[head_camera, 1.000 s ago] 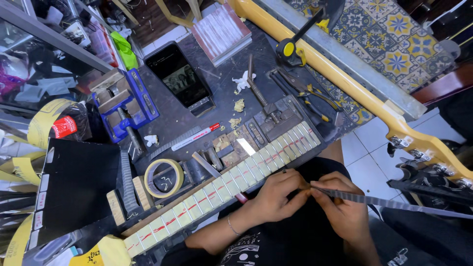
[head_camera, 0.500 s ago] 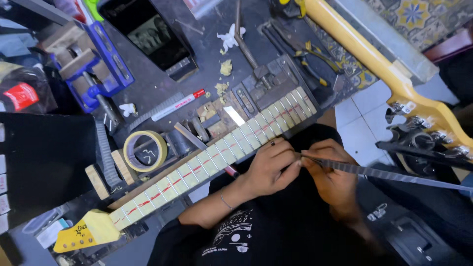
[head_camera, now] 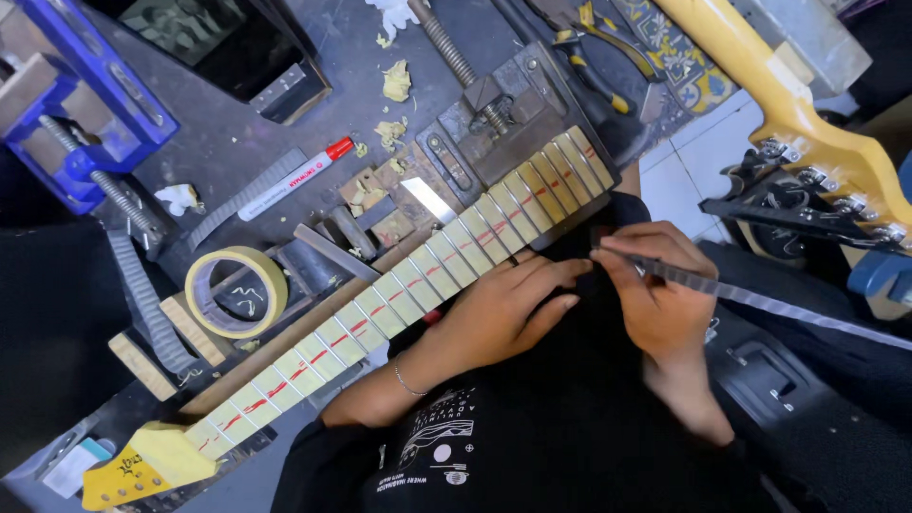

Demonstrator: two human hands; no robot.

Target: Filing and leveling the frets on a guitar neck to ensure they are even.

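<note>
Far left of the frame: blue vise (head_camera: 71, 104) up top, jaws open, nothing clamped that can be made out. Roll of masking tape (head_camera: 236, 291) lying flat just below it, hollow middle showing only bench. Running diagonally from lower left up to centre right: masked guitar neck (head_camera: 380, 309), yellow headstock at the bottom corner, pale tape between the frets, red marker streaks down nearly every fret. Looks like masking and marking are done, with the fret filing itself probably still to go. Red-capped marker (head_camera: 294, 177) parked above on the bench. Centre: left hand (head_camera: 503, 309) resting beside the neck's lower edge, fingertips pinched onto the tip of the long thin file (head_camera: 760, 302). Right hand (head_camera: 655, 294) closed around that same file near its end, rest of it trailing off to the right edge.
</note>
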